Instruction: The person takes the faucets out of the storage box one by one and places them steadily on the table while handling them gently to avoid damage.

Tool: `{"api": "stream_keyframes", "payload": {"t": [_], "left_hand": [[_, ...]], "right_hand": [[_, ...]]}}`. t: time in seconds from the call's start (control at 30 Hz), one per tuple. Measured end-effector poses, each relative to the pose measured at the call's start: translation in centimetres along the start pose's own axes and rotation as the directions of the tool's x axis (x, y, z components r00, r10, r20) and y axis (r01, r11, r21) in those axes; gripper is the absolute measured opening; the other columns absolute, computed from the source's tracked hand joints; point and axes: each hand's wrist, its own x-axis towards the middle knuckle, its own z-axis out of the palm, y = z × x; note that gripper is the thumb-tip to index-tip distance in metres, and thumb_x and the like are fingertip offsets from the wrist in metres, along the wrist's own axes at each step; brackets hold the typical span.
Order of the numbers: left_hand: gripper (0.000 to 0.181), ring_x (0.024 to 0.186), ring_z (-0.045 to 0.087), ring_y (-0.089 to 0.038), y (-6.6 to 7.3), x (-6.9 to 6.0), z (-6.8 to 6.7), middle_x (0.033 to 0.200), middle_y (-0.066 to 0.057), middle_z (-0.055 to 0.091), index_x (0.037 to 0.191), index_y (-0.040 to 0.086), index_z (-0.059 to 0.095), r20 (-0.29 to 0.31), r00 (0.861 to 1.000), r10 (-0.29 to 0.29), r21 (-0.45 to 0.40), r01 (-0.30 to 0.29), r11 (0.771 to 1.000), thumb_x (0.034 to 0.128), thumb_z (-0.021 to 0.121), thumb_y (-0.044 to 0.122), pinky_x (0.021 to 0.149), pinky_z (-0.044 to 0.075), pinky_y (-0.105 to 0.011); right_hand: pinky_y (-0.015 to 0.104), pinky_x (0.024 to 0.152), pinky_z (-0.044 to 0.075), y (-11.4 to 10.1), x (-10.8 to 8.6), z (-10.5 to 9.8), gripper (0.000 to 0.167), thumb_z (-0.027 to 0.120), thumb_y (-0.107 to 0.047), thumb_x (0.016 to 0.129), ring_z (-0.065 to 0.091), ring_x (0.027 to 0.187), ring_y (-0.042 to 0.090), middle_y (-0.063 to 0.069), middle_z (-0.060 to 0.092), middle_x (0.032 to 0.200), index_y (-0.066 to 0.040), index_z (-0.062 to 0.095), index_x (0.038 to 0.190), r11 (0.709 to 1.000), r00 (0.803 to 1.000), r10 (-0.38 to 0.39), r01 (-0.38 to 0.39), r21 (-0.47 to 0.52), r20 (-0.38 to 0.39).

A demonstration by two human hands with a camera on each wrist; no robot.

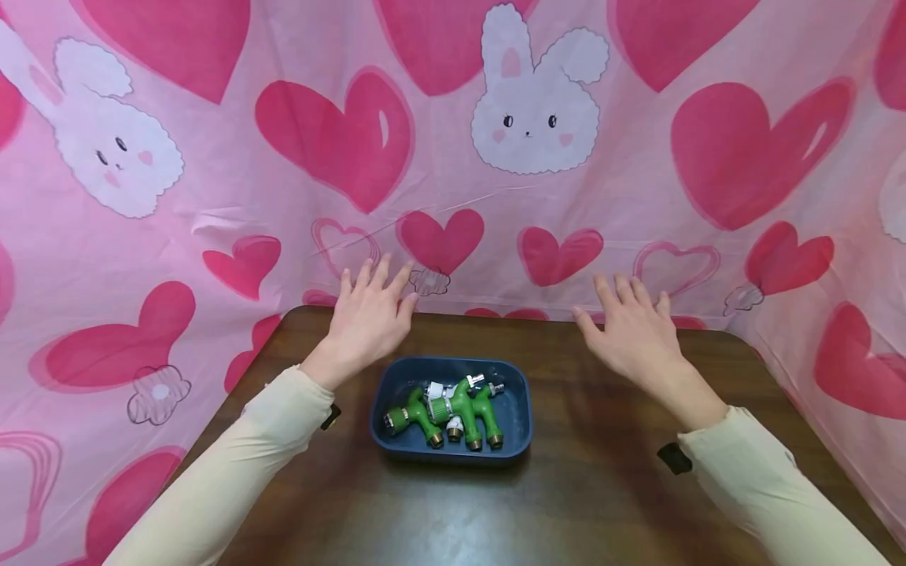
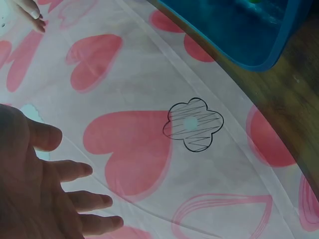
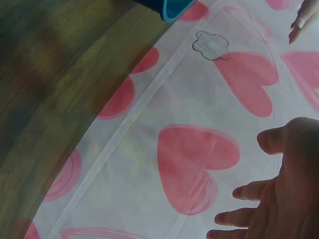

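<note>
In the head view a dark blue tray (image 1: 515, 409) stands on the table, holding several small taps in a loose heap. The taps at the front are green: one (image 1: 418, 415) lies to the left, another (image 1: 463, 405) in the middle, each with a threaded brass end. Partly covered beneath them is a white tap (image 1: 454, 426). My left hand (image 1: 371, 318) is raised beyond the tray's far left corner, fingers spread and holding nothing. On the other side, my right hand (image 1: 630, 330) hovers right of the tray with its fingers extended, also holding nothing.
The brown wooden table (image 1: 453, 511) reaches to a pink cloth (image 1: 439, 181) printed with hearts and rabbits, which hangs behind it and along both sides. A dark wrist strap piece (image 1: 675, 459) shows under the right sleeve.
</note>
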Motion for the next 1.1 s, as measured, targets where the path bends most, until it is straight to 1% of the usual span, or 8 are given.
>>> {"api": "stream_keyframes", "payload": {"t": [0.13,0.3,0.5,0.57,0.87,1.1], "left_hand": [[0.064,0.155,0.019,-0.049,-0.1,-0.1,0.1,0.169,-0.023,0.027,0.165,0.017,0.037,0.000,1.000,-0.004,-0.012,0.004,1.000,0.1067,0.052,0.040,0.122,0.004,-0.069],[0.064,0.154,0.021,-0.048,-0.3,-0.3,0.3,0.168,-0.024,0.030,0.163,0.014,0.040,-0.018,1.000,-0.003,-0.018,0.002,1.000,0.1060,0.054,0.039,0.122,0.006,-0.069],[0.060,0.148,0.034,-0.047,-0.3,-0.3,0.5,0.154,-0.024,0.049,0.159,0.011,0.046,-0.044,0.999,-0.001,-0.015,0.000,1.000,0.1058,0.055,0.037,0.121,0.014,-0.070],[0.060,0.145,0.038,-0.046,-0.4,-0.3,0.6,0.151,-0.024,0.052,0.158,0.010,0.047,-0.047,0.999,-0.005,-0.018,0.004,1.000,0.1056,0.055,0.037,0.120,0.017,-0.069],[0.058,0.141,0.043,-0.044,-0.4,-0.4,0.6,0.147,-0.023,0.055,0.157,0.008,0.049,-0.066,0.998,-0.008,-0.012,0.008,1.000,0.1062,0.054,0.037,0.120,0.020,-0.068],[0.061,0.141,0.044,-0.044,-0.4,-0.6,0.4,0.150,-0.024,0.053,0.158,0.008,0.046,-0.034,0.999,-0.019,-0.014,0.018,1.000,0.1059,0.055,0.038,0.120,0.023,-0.067]], "right_hand": [[0.081,0.114,0.005,-0.4,-0.2,0.0,0.086,0.049,-0.059,0.104,0.020,0.149,0.058,0.035,0.025,0.164,-0.002,0.027,0.164,1.000,1.000,-0.018,0.017,-0.015,-0.008],[0.081,0.113,0.008,-1.0,-0.4,0.1,0.084,0.051,-0.057,0.104,0.023,0.149,0.057,0.034,0.028,0.163,-0.002,0.029,0.164,0.999,0.999,-0.033,0.033,-0.018,-0.014],[0.081,0.113,0.011,-1.6,-0.5,0.2,0.084,0.055,-0.055,0.102,0.026,0.148,0.055,0.033,0.031,0.162,-0.003,0.031,0.164,0.999,0.999,-0.035,0.035,-0.022,-0.023],[0.080,0.114,0.011,-1.6,-0.5,0.2,0.084,0.055,-0.054,0.102,0.027,0.147,0.055,0.033,0.032,0.162,-0.003,0.031,0.164,0.999,0.999,-0.035,0.035,-0.022,-0.023],[0.080,0.114,0.013,-2.0,-0.5,0.4,0.084,0.056,-0.053,0.102,0.028,0.146,0.055,0.033,0.033,0.161,-0.002,0.032,0.163,0.999,0.999,-0.045,0.045,-0.025,-0.020],[0.079,0.114,0.018,-2.0,-0.5,0.5,0.085,0.057,-0.055,0.101,0.029,0.147,0.054,0.033,0.033,0.161,-0.002,0.032,0.163,0.999,0.999,-0.049,0.049,-0.020,-0.009]]}}
